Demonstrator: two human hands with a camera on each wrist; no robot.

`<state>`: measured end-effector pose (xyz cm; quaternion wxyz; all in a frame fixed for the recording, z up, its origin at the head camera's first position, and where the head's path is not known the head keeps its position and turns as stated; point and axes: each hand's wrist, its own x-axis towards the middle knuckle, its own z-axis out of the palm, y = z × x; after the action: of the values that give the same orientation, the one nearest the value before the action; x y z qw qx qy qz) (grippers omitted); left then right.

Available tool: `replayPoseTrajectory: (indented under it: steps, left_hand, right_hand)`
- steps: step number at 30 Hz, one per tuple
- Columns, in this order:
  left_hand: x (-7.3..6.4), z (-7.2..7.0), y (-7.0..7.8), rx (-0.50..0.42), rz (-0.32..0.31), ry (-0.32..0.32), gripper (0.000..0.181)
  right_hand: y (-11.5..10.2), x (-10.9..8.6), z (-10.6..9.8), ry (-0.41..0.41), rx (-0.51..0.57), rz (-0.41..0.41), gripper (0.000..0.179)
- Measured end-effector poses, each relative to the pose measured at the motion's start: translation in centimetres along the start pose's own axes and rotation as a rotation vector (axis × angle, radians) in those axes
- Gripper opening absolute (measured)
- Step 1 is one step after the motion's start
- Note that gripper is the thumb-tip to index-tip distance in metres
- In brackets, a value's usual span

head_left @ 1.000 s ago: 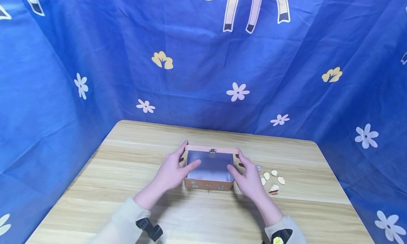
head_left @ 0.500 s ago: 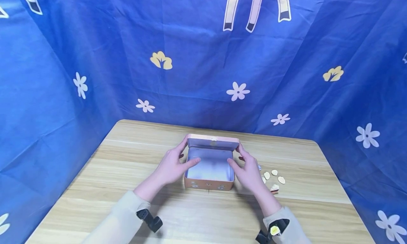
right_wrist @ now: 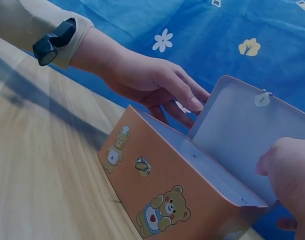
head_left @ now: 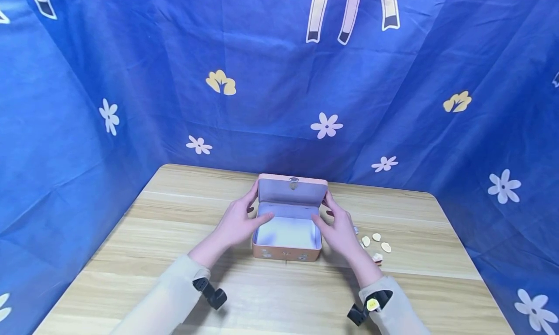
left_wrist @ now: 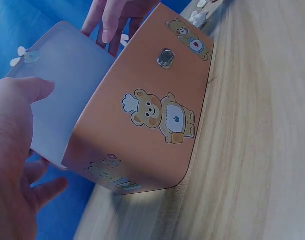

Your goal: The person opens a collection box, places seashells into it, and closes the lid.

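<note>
An orange tin box (head_left: 286,254) with printed bears stands on the table, its hinged lid (head_left: 292,190) raised and leaning back. No contents show inside. My left hand (head_left: 238,223) is at the lid's left edge, fingers reaching along and behind it, thumb over the inner side. Mirroring it on the right edge is my right hand (head_left: 341,230). Neither thumb visibly presses the lid in the left wrist view, where the left thumb (left_wrist: 40,90) points across it. The lid partly hides the fingertips behind it. A metal clasp (right_wrist: 262,99) sits on the lid's rim.
Several small pale flat pieces (head_left: 386,247) lie on the wooden table (head_left: 209,189) right of the box. Beside my right wrist is a small piece with a white top and dark red layer (head_left: 377,259). A blue patterned curtain (head_left: 271,107) surrounds the table.
The lid has swung up and back from partly raised to about upright, my fingers moving with it at both sides. The box's base has stayed in place.
</note>
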<state>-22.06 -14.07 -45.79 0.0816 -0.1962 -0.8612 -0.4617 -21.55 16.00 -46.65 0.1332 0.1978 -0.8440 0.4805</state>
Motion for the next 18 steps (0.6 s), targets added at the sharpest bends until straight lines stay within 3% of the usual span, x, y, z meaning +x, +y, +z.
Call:
replayPoseTrajectory:
  steps: [18]
  left_hand:
    - [1.8,0.1,-1.0,-0.018,-0.024,-0.002,0.105]
  right_hand:
    - [1.6,1.7,0.6,-0.015,0.041,0.027,0.090]
